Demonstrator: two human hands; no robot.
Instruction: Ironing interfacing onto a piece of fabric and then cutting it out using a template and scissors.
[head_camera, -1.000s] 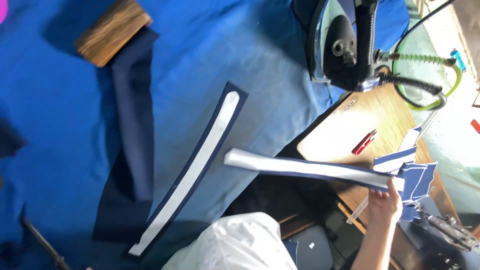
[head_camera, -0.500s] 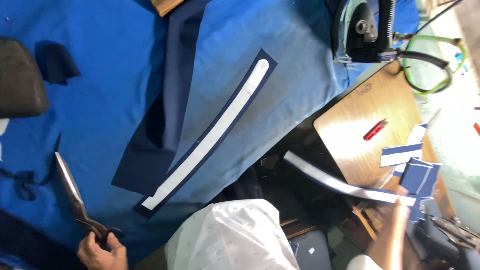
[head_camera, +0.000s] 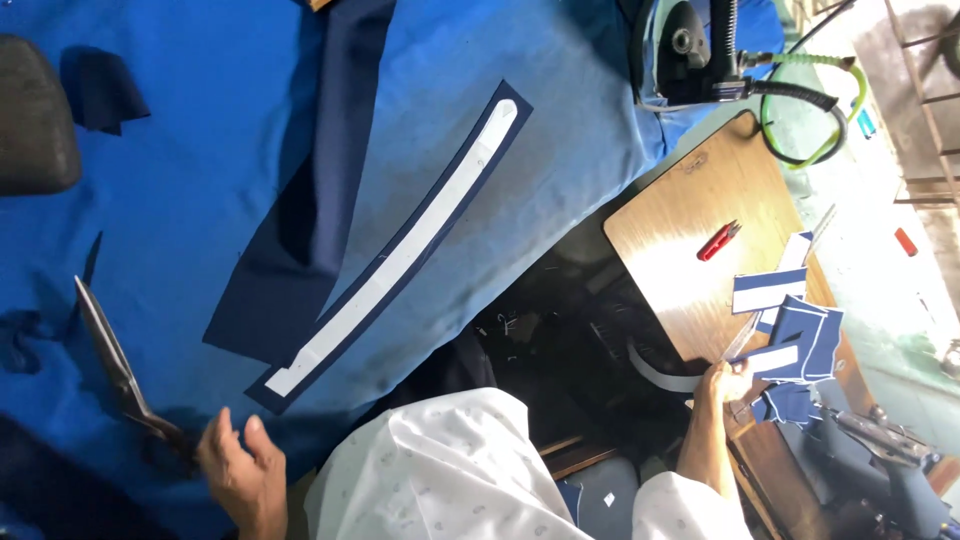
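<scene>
While my right hand (head_camera: 728, 380) pinches one end of a white interfacing strip (head_camera: 665, 378) beside the stacked navy pieces (head_camera: 800, 345) on the wooden side table (head_camera: 690, 230), my left hand (head_camera: 238, 470) lies open, fingers just touching the scissor handles (head_camera: 160, 428) on the blue table (head_camera: 200, 180). I advise seating the fingers fully in the handles before lifting, blades pointed away from the navy collar piece (head_camera: 400, 250).

A blue cloth-covered table (head_camera: 200, 150) carries a curved navy strip with white interfacing (head_camera: 400, 250), a dark navy panel (head_camera: 320, 200) and long scissors (head_camera: 115, 360) at left. At right, a wooden side table (head_camera: 700, 210) holds red snips (head_camera: 718, 241) and small navy-white pieces (head_camera: 790, 320).
</scene>
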